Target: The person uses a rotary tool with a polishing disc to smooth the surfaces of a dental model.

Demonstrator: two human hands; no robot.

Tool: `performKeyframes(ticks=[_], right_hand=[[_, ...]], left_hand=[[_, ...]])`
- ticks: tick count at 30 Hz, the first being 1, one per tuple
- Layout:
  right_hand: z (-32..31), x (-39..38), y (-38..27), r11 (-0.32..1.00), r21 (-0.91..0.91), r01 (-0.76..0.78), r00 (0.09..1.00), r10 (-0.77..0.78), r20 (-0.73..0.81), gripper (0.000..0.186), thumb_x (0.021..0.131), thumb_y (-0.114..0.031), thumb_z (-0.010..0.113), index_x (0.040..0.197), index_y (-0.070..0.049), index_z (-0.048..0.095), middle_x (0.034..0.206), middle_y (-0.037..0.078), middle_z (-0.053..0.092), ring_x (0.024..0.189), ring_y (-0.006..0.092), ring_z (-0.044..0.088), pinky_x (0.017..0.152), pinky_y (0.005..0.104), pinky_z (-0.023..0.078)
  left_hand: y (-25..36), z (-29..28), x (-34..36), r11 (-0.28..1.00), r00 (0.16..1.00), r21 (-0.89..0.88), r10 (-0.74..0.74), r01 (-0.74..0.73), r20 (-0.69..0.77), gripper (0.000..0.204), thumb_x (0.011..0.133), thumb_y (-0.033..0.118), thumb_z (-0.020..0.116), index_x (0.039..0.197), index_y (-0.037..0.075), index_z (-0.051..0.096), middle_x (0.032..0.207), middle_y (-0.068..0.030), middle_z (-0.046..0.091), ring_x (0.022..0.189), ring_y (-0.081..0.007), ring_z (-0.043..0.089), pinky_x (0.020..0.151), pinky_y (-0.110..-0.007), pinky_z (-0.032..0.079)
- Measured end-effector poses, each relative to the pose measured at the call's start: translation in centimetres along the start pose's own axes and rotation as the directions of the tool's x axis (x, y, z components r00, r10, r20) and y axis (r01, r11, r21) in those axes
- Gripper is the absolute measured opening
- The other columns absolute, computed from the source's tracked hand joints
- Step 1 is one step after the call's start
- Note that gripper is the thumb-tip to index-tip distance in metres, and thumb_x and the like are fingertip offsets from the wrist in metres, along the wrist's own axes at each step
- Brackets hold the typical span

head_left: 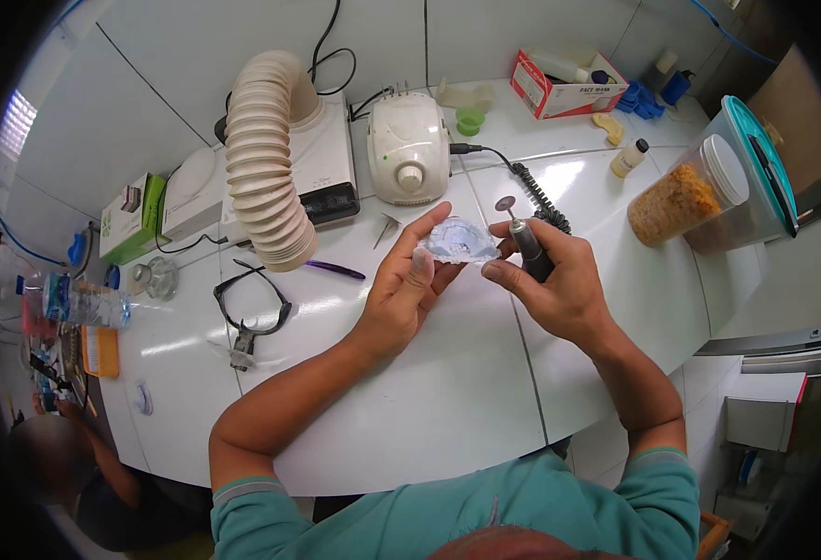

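My left hand [396, 294] is closed round a pale blue plaster dental cast [460, 241], with its thumb on the near side. The cast has a rough, whitish edge and is held above the white worktop. In my right hand [564, 285] is a dark rotary handpiece [533, 254] with a metal nose. A small round disc [505, 203] tops the handpiece, pointing away from me just beyond the cast's right end. The disc looks apart from the cast. Some of my right fingertips come close to the cast's right edge; whether they touch it, I cannot tell.
A cream control unit [408, 154] stands behind the cast, near a coiled black cord [543, 198]. Left of it bends a ribbed hose [266, 159]. Glasses [253, 327] lie at left; a tub of orange-brown granules [676, 205] stands right. Another person [102, 476] sits at far left.
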State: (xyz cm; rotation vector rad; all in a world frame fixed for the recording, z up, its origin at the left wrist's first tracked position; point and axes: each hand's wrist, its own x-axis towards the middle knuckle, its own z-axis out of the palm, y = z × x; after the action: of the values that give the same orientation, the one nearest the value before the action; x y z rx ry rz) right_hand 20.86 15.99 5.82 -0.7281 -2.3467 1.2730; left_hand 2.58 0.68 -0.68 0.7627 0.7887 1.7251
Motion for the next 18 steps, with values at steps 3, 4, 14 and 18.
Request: performKeyframes(ticks=[3, 4, 14, 18], right_hand=[[-0.3, -0.2, 0.7, 0.994, 0.109, 0.010, 0.997, -0.001, -0.079, 0.041, 0.099, -0.021, 0.093, 0.126, 0.005, 0.078, 0.092, 0.010, 0.080, 0.078, 0.0095, 0.068, 0.074, 0.0288, 0.057], [-0.5, -0.3, 0.9, 0.990, 0.140, -0.005, 0.996, 0.017, -0.091, 0.040, 0.100, -0.018, 0.092, 0.129, 0.005, 0.078, 0.094, 0.010, 0.081, 0.080, 0.0087, 0.069, 0.075, 0.0283, 0.057], [-1.1, -0.6, 2.5, 0.986, 0.154, 0.066, 0.995, -0.054, -0.081, 0.034, 0.100, -0.010, 0.088, 0.128, 0.005, 0.078, 0.101, 0.010, 0.082, 0.084, 0.0103, 0.073, 0.077, 0.0277, 0.059], [-1.8, -0.6, 2.3, 0.983, 0.182, -0.005, 0.996, 0.021, -0.083, 0.033, 0.100, -0.010, 0.088, 0.128, 0.004, 0.078, 0.099, 0.009, 0.082, 0.083, 0.0112, 0.073, 0.077, 0.0288, 0.059]], left_hand=[[0.3, 0.0, 0.1, 0.992, 0.996, 0.094, -0.074, 0.079, -0.056, 0.087, 0.115, 0.033, 0.073, 0.181, 0.007, 0.023, 0.172, -0.0166, 0.048, 0.159, -0.0279, 0.052, 0.138, -0.047, 0.036], [0.2, -0.1, 0.2, 0.985, 0.999, 0.170, -0.019, 0.023, -0.028, 0.090, 0.111, 0.023, 0.077, 0.181, 0.006, 0.024, 0.174, -0.0161, 0.045, 0.158, -0.0273, 0.053, 0.137, -0.046, 0.039], [0.3, -0.4, 0.4, 0.965, 0.988, 0.220, -0.154, 0.145, 0.027, 0.094, 0.103, 0.001, 0.080, 0.180, 0.001, 0.025, 0.171, -0.0174, 0.049, 0.156, -0.0285, 0.056, 0.127, -0.044, 0.053], [0.7, -0.6, 0.8, 0.967, 0.972, 0.098, -0.237, 0.236, -0.003, 0.085, 0.108, 0.001, 0.075, 0.179, 0.002, 0.029, 0.162, -0.0213, 0.058, 0.146, -0.0266, 0.064, 0.119, -0.044, 0.062]])
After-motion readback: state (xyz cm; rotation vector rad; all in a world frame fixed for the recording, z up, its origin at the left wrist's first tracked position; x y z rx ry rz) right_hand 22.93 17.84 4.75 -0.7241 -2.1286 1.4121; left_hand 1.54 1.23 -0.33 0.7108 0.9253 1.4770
